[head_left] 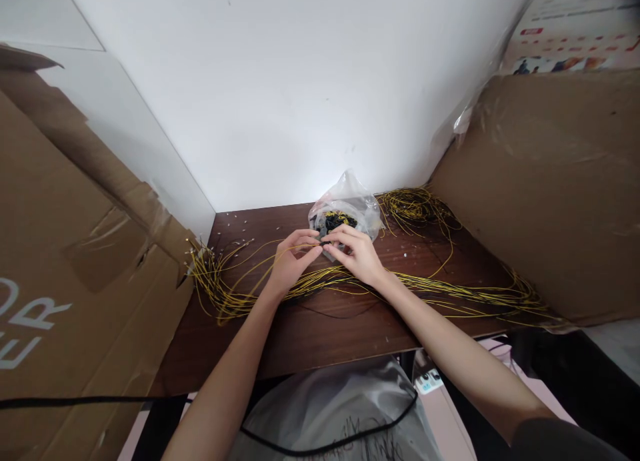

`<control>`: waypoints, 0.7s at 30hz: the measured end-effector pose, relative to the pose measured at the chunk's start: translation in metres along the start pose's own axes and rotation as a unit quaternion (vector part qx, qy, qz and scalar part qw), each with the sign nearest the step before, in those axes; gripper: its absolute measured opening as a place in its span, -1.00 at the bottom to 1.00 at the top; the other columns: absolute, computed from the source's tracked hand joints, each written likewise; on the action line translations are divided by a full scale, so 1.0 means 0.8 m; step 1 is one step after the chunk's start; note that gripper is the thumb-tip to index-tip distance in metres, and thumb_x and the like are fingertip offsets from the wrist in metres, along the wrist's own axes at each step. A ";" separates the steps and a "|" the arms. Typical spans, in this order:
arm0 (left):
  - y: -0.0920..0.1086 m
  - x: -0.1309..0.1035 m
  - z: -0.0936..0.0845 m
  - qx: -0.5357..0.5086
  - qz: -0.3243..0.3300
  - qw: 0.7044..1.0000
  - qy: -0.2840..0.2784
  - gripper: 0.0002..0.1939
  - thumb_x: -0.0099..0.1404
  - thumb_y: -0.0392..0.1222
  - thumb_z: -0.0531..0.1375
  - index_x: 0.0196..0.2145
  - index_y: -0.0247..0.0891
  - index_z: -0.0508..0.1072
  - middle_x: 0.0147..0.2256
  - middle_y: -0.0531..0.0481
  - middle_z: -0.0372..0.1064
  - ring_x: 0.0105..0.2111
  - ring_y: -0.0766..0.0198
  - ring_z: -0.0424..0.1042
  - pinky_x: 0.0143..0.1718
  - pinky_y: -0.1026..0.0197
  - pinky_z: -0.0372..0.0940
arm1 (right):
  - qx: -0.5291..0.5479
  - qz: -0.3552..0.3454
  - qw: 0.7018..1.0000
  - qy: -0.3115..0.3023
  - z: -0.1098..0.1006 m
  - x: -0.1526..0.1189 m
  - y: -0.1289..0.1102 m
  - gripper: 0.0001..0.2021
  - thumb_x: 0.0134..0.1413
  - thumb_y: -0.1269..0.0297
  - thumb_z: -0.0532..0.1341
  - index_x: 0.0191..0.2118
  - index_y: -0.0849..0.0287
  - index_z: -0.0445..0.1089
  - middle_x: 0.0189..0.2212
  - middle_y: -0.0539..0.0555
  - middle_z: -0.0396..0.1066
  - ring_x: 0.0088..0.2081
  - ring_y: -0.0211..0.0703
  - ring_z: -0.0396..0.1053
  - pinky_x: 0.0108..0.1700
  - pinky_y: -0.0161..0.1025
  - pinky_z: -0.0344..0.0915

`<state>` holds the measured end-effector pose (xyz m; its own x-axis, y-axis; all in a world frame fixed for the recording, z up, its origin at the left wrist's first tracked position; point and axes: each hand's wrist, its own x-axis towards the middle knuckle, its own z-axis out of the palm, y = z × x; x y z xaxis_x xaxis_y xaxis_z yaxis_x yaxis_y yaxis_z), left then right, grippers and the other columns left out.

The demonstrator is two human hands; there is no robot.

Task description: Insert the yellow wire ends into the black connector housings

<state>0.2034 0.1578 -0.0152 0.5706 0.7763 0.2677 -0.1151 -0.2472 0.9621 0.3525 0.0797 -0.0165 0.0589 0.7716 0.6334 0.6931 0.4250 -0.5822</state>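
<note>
My left hand [290, 264] pinches a thin yellow wire near its end, above the table. From the other side my right hand [361, 255] has its thumb and fingers closed on a small black piece [325, 243], and the fingertips of both hands nearly meet there. Whether the wire sits inside the black piece, I cannot tell. Just behind my fingers stands a clear plastic bag [353, 189] with small black and yellow parts [340, 219] in it. Below my hands a long bundle of yellow and black wires [450, 289] runs across the table, its tipped ends [197, 257] fanned out at the left.
Cardboard boxes flank the dark wooden table [300, 347]: one on the left [90, 261], one on the right [545, 194]. A coil of yellow and black wire [410, 204] lies at the back right. Behind rises a white wall [280, 101]. Under the front edge hangs a plastic sack [325, 407].
</note>
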 end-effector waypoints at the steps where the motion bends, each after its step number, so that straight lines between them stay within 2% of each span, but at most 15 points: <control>1: 0.000 -0.001 0.001 0.009 0.000 1.000 -0.002 -0.72 0.00 -0.17 0.30 -0.29 -0.28 0.44 -0.38 -0.02 0.42 -0.38 0.31 0.40 -0.37 0.30 0.31 | 0.010 0.002 1.000 0.001 0.001 0.000 0.000 -0.80 0.12 0.25 0.11 -0.19 0.15 0.42 -0.29 0.09 0.36 -0.37 -0.25 0.33 -0.43 -0.32 0.28; 5: 0.001 -0.002 0.001 0.032 0.013 0.999 0.020 -0.83 0.03 -0.16 0.28 -0.40 -0.28 0.46 -0.40 -0.03 0.42 -0.39 0.30 0.39 -0.39 0.30 0.29 | 0.034 0.011 0.999 0.001 0.002 0.001 -0.001 -0.80 0.09 0.26 0.14 -0.17 0.16 0.41 -0.31 0.09 0.37 -0.37 -0.25 0.32 -0.42 -0.31 0.29; 9: 0.000 -0.001 0.001 0.044 0.030 0.998 0.039 -0.84 0.03 -0.15 0.27 -0.43 -0.29 0.47 -0.43 -0.02 0.41 -0.44 0.33 0.36 -0.41 0.30 0.28 | 0.045 0.018 0.999 0.011 0.001 0.002 -0.004 -0.75 0.08 0.30 0.15 -0.09 0.15 0.34 -0.29 0.07 0.38 -0.33 -0.25 0.34 -0.44 -0.34 0.28; 15: -0.001 0.000 0.001 0.043 0.042 0.997 0.054 -0.82 0.03 -0.14 0.27 -0.42 -0.30 0.47 -0.43 0.00 0.41 -0.47 0.34 0.36 -0.45 0.30 0.31 | 0.023 0.019 0.999 0.027 -0.001 0.003 -0.006 -0.89 0.08 0.30 0.14 -0.30 0.19 0.36 -0.38 0.06 0.37 -0.35 -0.25 0.32 -0.47 -0.35 0.26; 21: 0.006 -0.003 0.003 0.008 0.027 0.999 0.041 -0.83 0.04 -0.16 0.27 -0.43 -0.31 0.45 -0.41 -0.01 0.41 -0.45 0.32 0.40 -0.39 0.27 0.38 | 0.010 0.022 0.999 0.024 0.000 0.001 -0.004 -0.88 0.10 0.31 0.11 -0.35 0.20 0.37 -0.40 0.06 0.38 -0.36 -0.24 0.33 -0.44 -0.34 0.26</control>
<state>0.2040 0.1534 -0.0114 0.4952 0.8063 0.3234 -0.1304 -0.2990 0.9453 0.3501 0.0791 -0.0140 0.1236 0.7666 0.6301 0.6741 0.4012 -0.6202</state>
